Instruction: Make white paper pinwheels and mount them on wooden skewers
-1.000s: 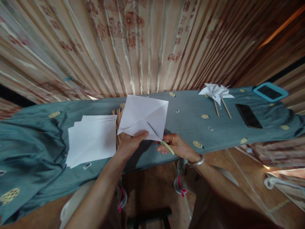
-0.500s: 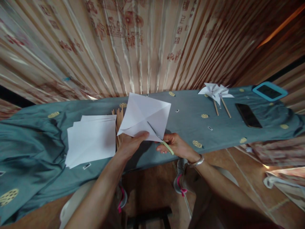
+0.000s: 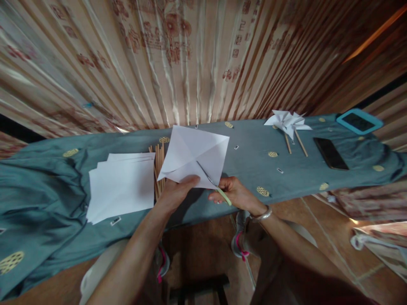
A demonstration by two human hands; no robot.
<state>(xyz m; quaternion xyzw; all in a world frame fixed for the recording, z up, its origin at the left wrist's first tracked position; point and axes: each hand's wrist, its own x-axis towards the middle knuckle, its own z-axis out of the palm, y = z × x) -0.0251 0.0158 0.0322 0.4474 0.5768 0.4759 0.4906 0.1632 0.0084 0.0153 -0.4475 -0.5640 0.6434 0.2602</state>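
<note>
"Firstly, how is the left grip (image 3: 176, 192) set?"

"It is closed on the near edge of a white paper sheet (image 3: 199, 144). The thumb is laid on top; the fingers are hidden underneath."

"And the right grip (image 3: 230, 190)?"

"It is closed around the pale green handle of a pair of scissors (image 3: 224, 196). One blade is seen lying over the sheet, pointed from the near right corner toward the centre."

"How far are the blades opened?"

"That cannot be told, since the second blade is not made out."

"Where is the sheet located?"

"It is held over the cloth-covered desk (image 3: 251, 169), to the right of a stack of white sheets (image 3: 124, 184) and a bundle of wooden sticks (image 3: 158, 159)."

"How is its surface described?"

"It is roughly square and tilted, and is marked by creases that cross near the middle. A darker line is seen running inward from the left corner; whether it is cut or only folded cannot be determined."

"What else is obscured?"

"The lower ends of some sticks are covered by the left grip. The paper pinwheels (image 3: 286, 121) are overlapped, so their blades are hard to separate. Both forearms are cut off by the lower border."
</note>
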